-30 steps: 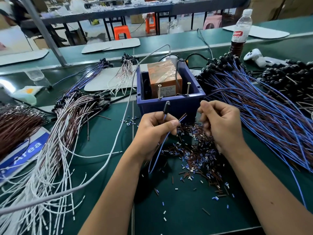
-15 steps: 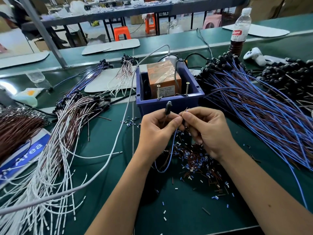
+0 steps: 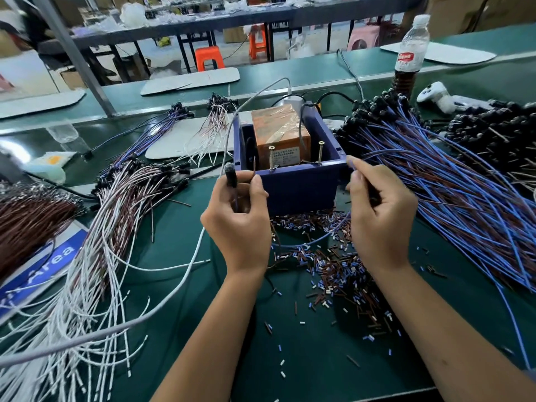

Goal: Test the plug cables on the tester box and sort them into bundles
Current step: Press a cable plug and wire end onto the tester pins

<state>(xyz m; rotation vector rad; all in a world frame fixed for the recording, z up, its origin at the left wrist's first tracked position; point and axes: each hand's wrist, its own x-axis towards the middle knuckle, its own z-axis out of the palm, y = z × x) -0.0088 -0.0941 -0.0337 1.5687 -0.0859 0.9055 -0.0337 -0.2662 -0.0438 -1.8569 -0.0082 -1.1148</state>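
- Head view: the left hand [image 3: 239,220] grips the black plug [image 3: 231,176] of one cable, plug end up, at about 10 o'clock from the near wall of the tester box [image 3: 301,190].
- The right hand [image 3: 377,219] pinches the blue wire [image 3: 319,240] of what looks like the same cable at about 3 o'clock from the box's near wall; the wire sags in a loop between the two hands.
- Two screws [image 3: 320,152] stand upright just inside the box's near wall, likely the test contacts.
- Handling, as I judge it: the cable is light and limp, and the thin wire would slip or kink if pulled. The stiff plug is the sound grip, with a pinch close to the bare end for steering it.
- The blue bundle [image 3: 452,181] fans out at 3 o'clock and the white bundle [image 3: 95,256] at 8 o'clock; cut bits of insulation [image 3: 333,268] lie between the forearms.
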